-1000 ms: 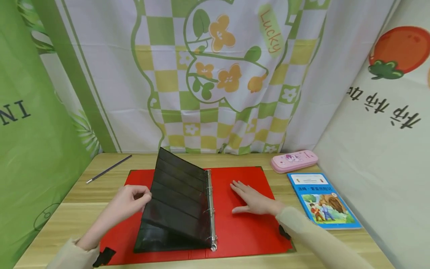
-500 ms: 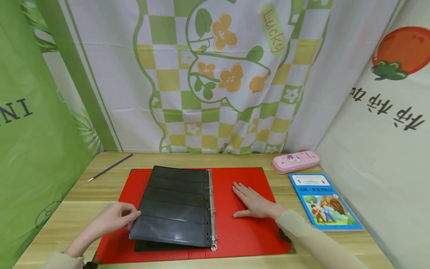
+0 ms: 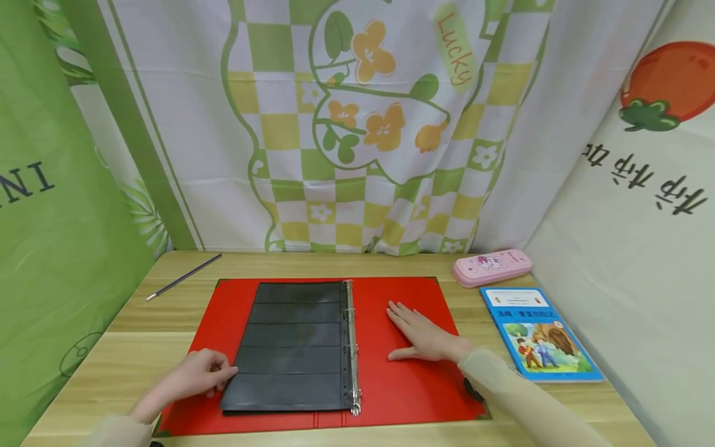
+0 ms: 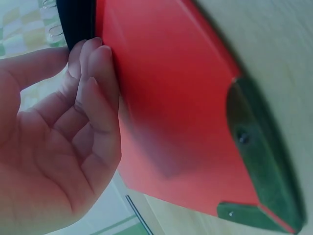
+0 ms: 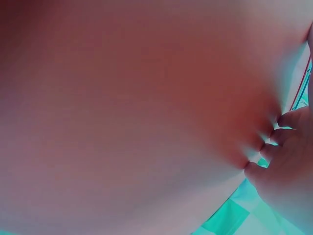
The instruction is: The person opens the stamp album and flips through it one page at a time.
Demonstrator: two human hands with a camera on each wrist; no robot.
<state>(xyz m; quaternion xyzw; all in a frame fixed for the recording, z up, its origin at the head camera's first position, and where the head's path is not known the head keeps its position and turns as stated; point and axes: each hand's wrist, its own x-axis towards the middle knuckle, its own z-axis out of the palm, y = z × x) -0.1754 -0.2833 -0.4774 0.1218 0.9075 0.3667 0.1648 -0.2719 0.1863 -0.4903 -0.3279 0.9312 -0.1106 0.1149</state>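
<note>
A red ring binder lies spread out, its metal rings running down the middle. Black pocket pages lie flat on its left half. At their left edge, near the lower corner, my left hand pinches a page between thumb and fingers; the left wrist view has the fingertips meeting at the black page. My right hand rests with spread, straight fingers on the bare right cover. The right wrist view is mostly filled by the blurred red cover, with the fingertips touching it.
A pink pencil case and a blue picture book lie right of the binder. A dark pencil lies at the back left of the wooden table. Hanging cloths surround the table on the back and sides.
The black page, raised at a slant before, has come down flat onto the left half. My left hand has moved down with its edge. My right hand has stayed on the cover.
</note>
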